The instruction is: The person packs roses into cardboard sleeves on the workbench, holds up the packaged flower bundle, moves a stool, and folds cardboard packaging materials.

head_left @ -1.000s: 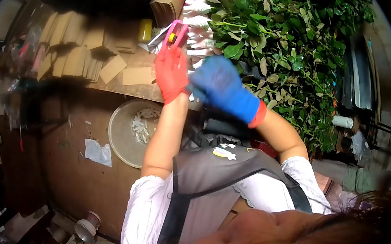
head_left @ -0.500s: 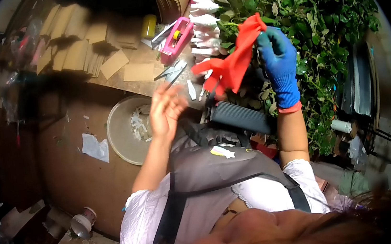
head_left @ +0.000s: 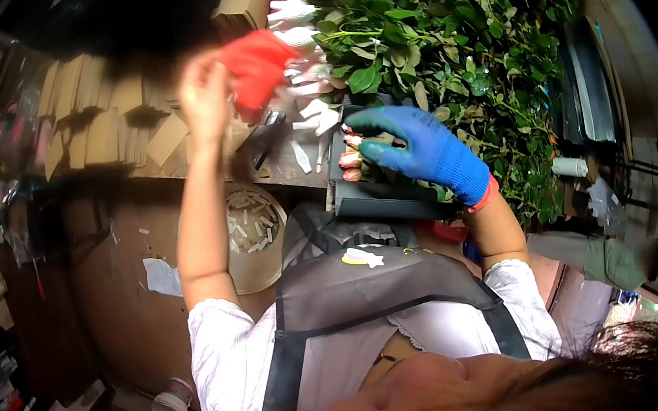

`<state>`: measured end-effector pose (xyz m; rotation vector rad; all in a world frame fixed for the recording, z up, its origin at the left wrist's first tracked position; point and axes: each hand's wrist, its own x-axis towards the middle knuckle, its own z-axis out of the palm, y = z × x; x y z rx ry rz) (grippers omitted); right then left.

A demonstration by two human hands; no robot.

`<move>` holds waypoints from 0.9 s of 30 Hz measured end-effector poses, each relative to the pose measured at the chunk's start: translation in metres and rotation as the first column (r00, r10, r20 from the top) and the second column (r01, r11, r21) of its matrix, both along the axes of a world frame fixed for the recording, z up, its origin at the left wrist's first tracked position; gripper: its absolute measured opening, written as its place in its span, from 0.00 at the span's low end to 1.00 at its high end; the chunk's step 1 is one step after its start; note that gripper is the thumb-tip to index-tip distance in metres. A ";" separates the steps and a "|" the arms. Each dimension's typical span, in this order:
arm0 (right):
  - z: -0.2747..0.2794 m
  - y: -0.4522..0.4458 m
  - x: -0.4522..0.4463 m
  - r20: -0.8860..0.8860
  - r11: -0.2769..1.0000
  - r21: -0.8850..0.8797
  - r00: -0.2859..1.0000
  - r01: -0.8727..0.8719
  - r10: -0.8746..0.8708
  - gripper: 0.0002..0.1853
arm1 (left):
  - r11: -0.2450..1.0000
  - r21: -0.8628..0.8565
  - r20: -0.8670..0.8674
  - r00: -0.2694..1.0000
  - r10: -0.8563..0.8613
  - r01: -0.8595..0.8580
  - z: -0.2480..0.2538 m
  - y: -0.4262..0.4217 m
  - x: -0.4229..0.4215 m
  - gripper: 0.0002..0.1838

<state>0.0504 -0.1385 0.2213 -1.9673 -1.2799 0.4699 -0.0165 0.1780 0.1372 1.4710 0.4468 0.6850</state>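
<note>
My left hand (head_left: 205, 90), now bare, pinches a crumpled red glove (head_left: 255, 69) above the worktable. In a blue glove with green fingertips, my right hand (head_left: 411, 146) curves over a few pale, pink-edged flower heads (head_left: 352, 160), its thumb and fingers apart. These heads lie in a black ridged tray (head_left: 386, 205) at the table's near edge. Whether the fingertips touch them, I cannot tell. Beyond the tray, white-wrapped flower heads (head_left: 295, 35) line the edge of a large pile of green leafy stems (head_left: 458, 53).
Stacks of brown card (head_left: 102, 97) stand on the worktable (head_left: 280, 170) at left. Below its edge is a round tub (head_left: 259, 272) with white scraps. A white sheet (head_left: 162, 276) lies on the brown surface. At right is a white roll (head_left: 570, 167).
The red glove came off my left hand into my right, and my left hand now holds it, up and to the left. My right hand has let it go and moved down to the tray.
</note>
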 end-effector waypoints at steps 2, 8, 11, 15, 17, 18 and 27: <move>-0.022 -0.021 -0.002 -0.024 0.989 -0.132 0.998 -0.065 0.062 0.26 | 0.968 0.220 0.029 0.992 0.121 -0.124 -0.001 0.044 0.030 0.09; -0.059 -0.053 -0.035 -0.063 0.866 -0.469 0.985 -0.173 0.162 0.39 | 0.630 0.750 0.026 0.962 0.273 -0.200 -0.018 0.046 0.039 0.13; -0.102 -0.050 -0.063 0.265 0.775 -0.630 0.952 0.050 0.154 0.30 | 0.921 0.378 -0.116 0.992 -0.056 0.096 -0.039 -0.028 -0.001 0.07; -0.145 -0.054 -0.079 0.483 0.870 -0.440 0.875 0.223 0.020 0.24 | 0.934 0.184 -0.180 0.945 -0.274 0.306 -0.073 -0.109 -0.053 0.05; -0.146 -0.060 -0.076 0.469 0.936 -0.293 0.882 0.194 -0.037 0.25 | 0.917 0.000 -0.269 0.883 -0.384 0.398 -0.094 -0.129 -0.064 0.06; -0.141 -0.058 -0.074 0.326 0.964 -0.200 0.940 0.178 -0.106 0.22 | 0.899 -0.100 -0.309 0.846 -0.435 0.426 -0.097 -0.136 -0.066 0.06; -0.131 -0.048 -0.005 0.054 0.807 -0.590 0.998 0.015 0.020 0.16 | 0.853 -0.056 -0.448 0.750 -0.487 0.520 -0.146 -0.145 -0.058 0.18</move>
